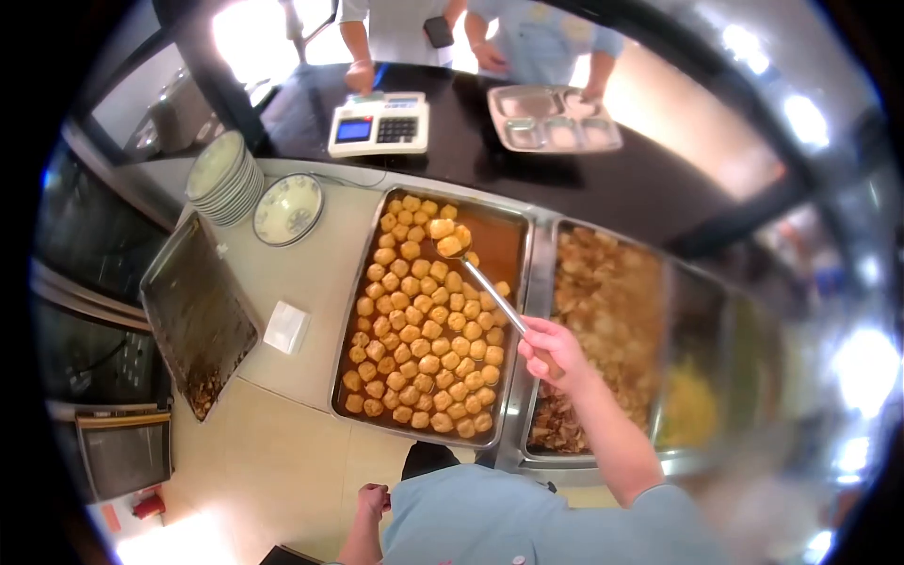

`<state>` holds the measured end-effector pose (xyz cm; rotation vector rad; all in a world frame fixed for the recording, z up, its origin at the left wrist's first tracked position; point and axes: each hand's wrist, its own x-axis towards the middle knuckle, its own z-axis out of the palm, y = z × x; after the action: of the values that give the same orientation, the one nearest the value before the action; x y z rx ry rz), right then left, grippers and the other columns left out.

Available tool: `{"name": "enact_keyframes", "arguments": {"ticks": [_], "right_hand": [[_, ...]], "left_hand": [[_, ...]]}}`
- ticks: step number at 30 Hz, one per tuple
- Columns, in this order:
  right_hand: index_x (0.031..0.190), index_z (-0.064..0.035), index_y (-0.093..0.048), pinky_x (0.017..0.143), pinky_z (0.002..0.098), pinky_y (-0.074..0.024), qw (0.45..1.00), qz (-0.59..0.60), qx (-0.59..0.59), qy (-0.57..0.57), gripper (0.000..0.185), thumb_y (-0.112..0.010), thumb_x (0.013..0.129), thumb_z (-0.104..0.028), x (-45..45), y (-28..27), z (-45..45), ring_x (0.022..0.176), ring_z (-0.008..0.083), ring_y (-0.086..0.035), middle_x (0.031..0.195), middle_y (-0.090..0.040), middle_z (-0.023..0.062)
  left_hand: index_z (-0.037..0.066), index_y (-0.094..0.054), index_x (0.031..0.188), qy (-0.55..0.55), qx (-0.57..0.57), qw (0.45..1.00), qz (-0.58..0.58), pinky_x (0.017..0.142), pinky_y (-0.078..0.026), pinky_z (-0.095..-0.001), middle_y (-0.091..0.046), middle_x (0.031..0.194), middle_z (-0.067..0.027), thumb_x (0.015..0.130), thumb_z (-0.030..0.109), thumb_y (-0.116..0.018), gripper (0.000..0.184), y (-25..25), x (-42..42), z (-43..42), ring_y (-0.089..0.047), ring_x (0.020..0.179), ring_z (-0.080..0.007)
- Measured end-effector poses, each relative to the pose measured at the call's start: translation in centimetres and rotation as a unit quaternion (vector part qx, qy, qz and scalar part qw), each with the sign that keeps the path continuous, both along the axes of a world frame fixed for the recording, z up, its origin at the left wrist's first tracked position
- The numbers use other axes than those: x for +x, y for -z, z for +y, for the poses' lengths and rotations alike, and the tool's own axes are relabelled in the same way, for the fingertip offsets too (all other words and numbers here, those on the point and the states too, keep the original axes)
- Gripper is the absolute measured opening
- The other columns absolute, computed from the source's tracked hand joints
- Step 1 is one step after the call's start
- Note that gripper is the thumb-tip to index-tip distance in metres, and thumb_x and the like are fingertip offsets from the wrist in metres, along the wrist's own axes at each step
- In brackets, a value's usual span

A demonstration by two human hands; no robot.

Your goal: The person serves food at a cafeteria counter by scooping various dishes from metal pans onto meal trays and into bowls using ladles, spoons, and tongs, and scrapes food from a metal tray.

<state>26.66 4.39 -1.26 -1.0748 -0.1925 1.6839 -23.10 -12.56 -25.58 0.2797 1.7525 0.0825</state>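
My right hand (551, 352) is wrapped round the handle of a long metal ladle (496, 299). Several golden-brown balls (450, 235) rest in its bowl, over the far part of a deep metal tray (336, 377). Rows of similar balls (424, 344) sit in brown sauce in this tray, and bare sauce (496, 243) shows at its far right corner. Low by my side hangs my left hand (373, 499), fingers curled closed; whatever may be inside them is hidden.
Right of the tray stand a pan of chopped brown food (607, 311) and blurred yellow food (690, 405). Left are stacked bowls (224, 179), a soiled tray (200, 306) and a white square (286, 327). Across the counter, two people stand by a payment terminal (379, 124) and a compartment tray (554, 119).
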Motion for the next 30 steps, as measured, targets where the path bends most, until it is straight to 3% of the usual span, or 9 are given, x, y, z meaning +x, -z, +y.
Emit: {"name": "enact_keyframes", "arguments": {"ticks": [6,10,16,19,22,23,26,27,30], "right_hand": [[0.136,0.0071,-0.047,0.036,0.0212,-0.0443,0.999,-0.008,0.031,0.037,0.038,-0.049,0.099,-0.003,4.4,-5.0,1.0,0.044,0.0107,-0.052,0.071,-0.061,0.0105],[0.137,0.0081,-0.045,0.036,0.0206,-0.0447,0.993,-0.097,0.038,0.055,0.039,-0.048,0.099,-0.002,7.9,-8.4,4.4,0.042,0.0104,-0.052,0.071,-0.062,0.0104],[0.127,0.0027,-0.053,0.035,0.0219,-0.0387,0.975,-0.209,0.023,0.071,0.031,-0.055,0.097,-0.004,13.2,-7.9,12.5,0.042,0.0098,-0.05,0.071,-0.061,0.0078],[0.129,0.0041,-0.054,0.036,0.0227,-0.038,0.952,-0.3,0.001,0.055,0.035,-0.059,0.095,-0.004,13.5,-6.5,15.2,0.042,0.01,-0.05,0.071,-0.061,0.0076],[0.133,0.005,-0.053,0.035,0.0228,-0.0353,0.886,-0.463,0.021,0.017,0.041,-0.06,0.094,-0.005,13.7,-4.7,16.3,0.04,0.0095,-0.049,0.069,-0.06,0.0059],[0.134,0.0037,-0.054,0.043,0.0279,-0.0448,0.847,-0.532,0.005,0.006,0.047,-0.064,0.09,-0.008,14.0,-3.6,16.2,0.047,0.0156,-0.059,0.072,-0.066,0.0109],[0.128,0.0019,-0.06,0.061,0.0352,-0.0546,0.641,-0.757,0.117,0.039,0.047,-0.067,0.084,-0.011,13.8,0.1,16.5,0.064,0.0255,-0.069,0.081,-0.071,0.0179],[0.125,-0.001,-0.063,0.078,0.0394,-0.0552,0.611,-0.786,0.086,0.034,0.046,-0.066,0.08,-0.012,13.2,-0.4,16.4,0.082,0.0328,-0.071,0.089,-0.071,0.0211],[0.129,-0.0079,-0.062,0.076,0.0428,-0.0549,0.555,-0.831,0.029,0.025,0.047,-0.064,0.082,-0.011,12.2,-0.8,15.7,0.081,0.0368,-0.068,0.097,-0.071,0.0204]], "left_hand": [[-0.002,-0.057,0.098,0.022,0.028,0.999,-0.003,0.041,-0.047,-0.0315,-0.065,0.07,-0.0151,0.086,0.005,-0.06,0.015,2.1,0.3,1.7,-0.062,0.052,-0.0222],[-0.003,-0.056,0.099,0.015,0.015,1.0,-0.001,0.039,-0.046,-0.0312,-0.065,0.071,-0.0165,0.086,0.004,-0.059,0.015,1.7,0.2,2.8,-0.063,0.05,-0.0239],[-0.002,-0.055,0.1,-0.004,0.008,1.0,0.005,0.04,-0.047,-0.0328,-0.065,0.072,-0.0166,0.086,0.005,-0.058,0.016,1.8,0.1,2.1,-0.064,0.05,-0.0254],[-0.001,-0.056,0.102,-0.024,-0.006,1.0,-0.008,0.044,-0.05,-0.0359,-0.066,0.073,-0.0166,0.087,0.006,-0.058,0.017,1.1,0.3,1.6,-0.064,0.052,-0.0248],[0.0,-0.056,0.104,-0.025,-0.015,1.0,-0.006,0.046,-0.051,-0.0374,-0.066,0.073,-0.0171,0.087,0.007,-0.059,0.018,1.3,0.2,1.0,-0.063,0.053,-0.0246],[0.0,-0.056,0.104,-0.024,-0.016,1.0,-0.001,0.046,-0.051,-0.0372,-0.066,0.073,-0.0171,0.087,0.007,-0.059,0.018,1.5,0.1,0.8,-0.063,0.054,-0.0245],[0.0,-0.056,0.104,-0.023,-0.018,1.0,0.008,0.046,-0.051,-0.037,-0.067,0.074,-0.0171,0.087,0.007,-0.059,0.019,1.3,-0.1,0.9,-0.063,0.054,-0.0244],[0.0,-0.056,0.104,-0.025,-0.018,0.999,0.007,0.046,-0.051,-0.037,-0.067,0.074,-0.0171,0.087,0.007,-0.059,0.019,1.4,0.0,1.2,-0.063,0.054,-0.0245],[0.0,-0.056,0.104,-0.028,-0.013,1.0,0.001,0.046,-0.051,-0.0369,-0.067,0.074,-0.0171,0.087,0.007,-0.059,0.019,1.3,0.1,1.6,-0.063,0.055,-0.0245]]}}
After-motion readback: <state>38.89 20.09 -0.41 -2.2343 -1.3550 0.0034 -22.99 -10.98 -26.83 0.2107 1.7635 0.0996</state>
